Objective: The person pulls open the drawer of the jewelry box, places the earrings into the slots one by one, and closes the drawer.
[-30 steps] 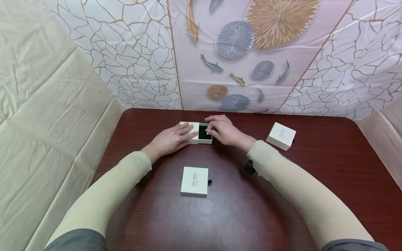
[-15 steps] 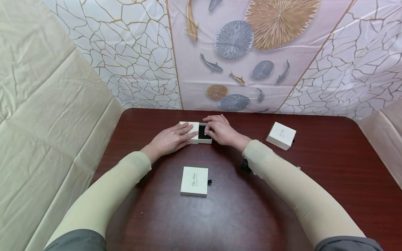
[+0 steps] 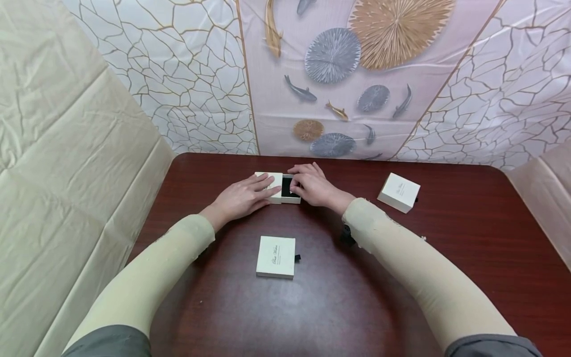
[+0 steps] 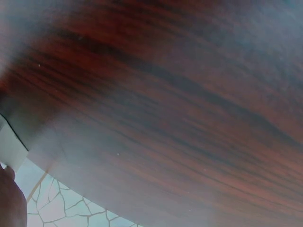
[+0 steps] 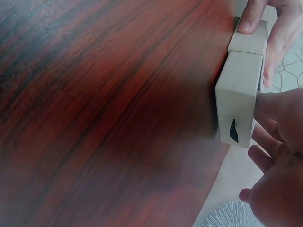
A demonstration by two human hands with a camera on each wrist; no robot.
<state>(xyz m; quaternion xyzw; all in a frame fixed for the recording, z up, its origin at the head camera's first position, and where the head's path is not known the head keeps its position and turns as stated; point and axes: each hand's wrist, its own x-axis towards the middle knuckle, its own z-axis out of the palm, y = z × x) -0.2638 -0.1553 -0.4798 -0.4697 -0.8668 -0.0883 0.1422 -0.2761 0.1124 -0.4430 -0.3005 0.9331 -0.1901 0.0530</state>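
Observation:
A small white gift box (image 3: 278,178) stands near the table's far edge, its drawer (image 3: 291,201) pulled partway out to the right, showing a black insert (image 3: 286,183). My left hand (image 3: 243,198) rests on the sleeve with straight fingers over its top; its thumb (image 5: 250,21) lies along the near wall in the right wrist view. Over the drawer, my right hand (image 3: 317,187) pinches a tiny silvery piece of jewelry (image 3: 291,192) at the insert, mostly hidden by the fingertips. From the drawer's end a black pull tab (image 5: 233,130) pokes out.
A flat white box (image 3: 276,257) printed with script lies in front, its black tab to the right. Another white box (image 3: 399,192) sits at the back right. A tiny silvery piece (image 3: 423,238) lies beside my right sleeve. Patterned cloth (image 3: 334,99) hangs behind the table.
My right hand has shifted slightly left and lower into the drawer with the silvery piece, then nearly stopped. The left hand has stayed on the sleeve.

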